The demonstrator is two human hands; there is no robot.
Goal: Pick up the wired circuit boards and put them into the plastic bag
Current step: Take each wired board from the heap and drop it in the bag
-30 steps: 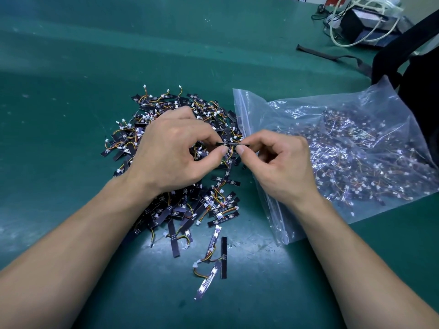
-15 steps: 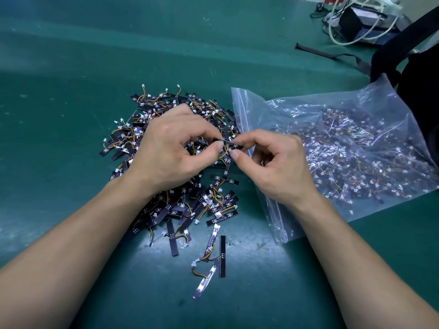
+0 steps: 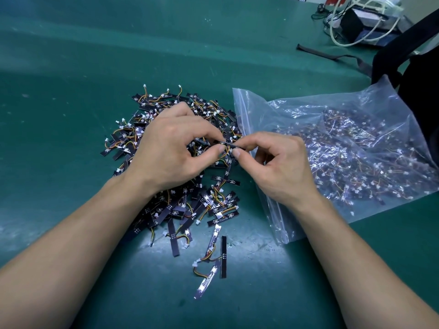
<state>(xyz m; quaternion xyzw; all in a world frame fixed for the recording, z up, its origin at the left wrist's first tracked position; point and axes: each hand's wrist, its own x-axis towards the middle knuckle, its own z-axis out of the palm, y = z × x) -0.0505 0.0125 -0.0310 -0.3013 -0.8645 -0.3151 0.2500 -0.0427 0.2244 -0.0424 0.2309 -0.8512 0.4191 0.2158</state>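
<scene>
The left hand (image 3: 171,148) is hovering over the pile of wired circuit boards (image 3: 164,103) on the green mat (image 3: 71,67). Its thumb and forefinger are pinching one end of a single black circuit board (image 3: 225,144). The right hand (image 3: 280,167) is pinching the other end of the same board between thumb and forefinger, with its remaining fingers curling loosely toward the palm.

The held board is lying almost level between the two grips, at 3 o'clock from the left hand and at 10 o'clock from the right hand, above the pile's right edge. Orange and yellow wires are showing just under the fingertips; whether they are touching the pile cannot be told.

The plastic bag (image 3: 251,105) is lying flat at 3 o'clock from the pile, with its zip edge facing the pile and running just beside the held board. Many boards are showing through its clear wall. The right wrist is crossing over the bag's near edge.

A few loose boards (image 3: 223,255) are lying at 6 o'clock from the pile. A black backpack (image 3: 422,74) is sitting at 1 o'clock from the plastic bag
</scene>
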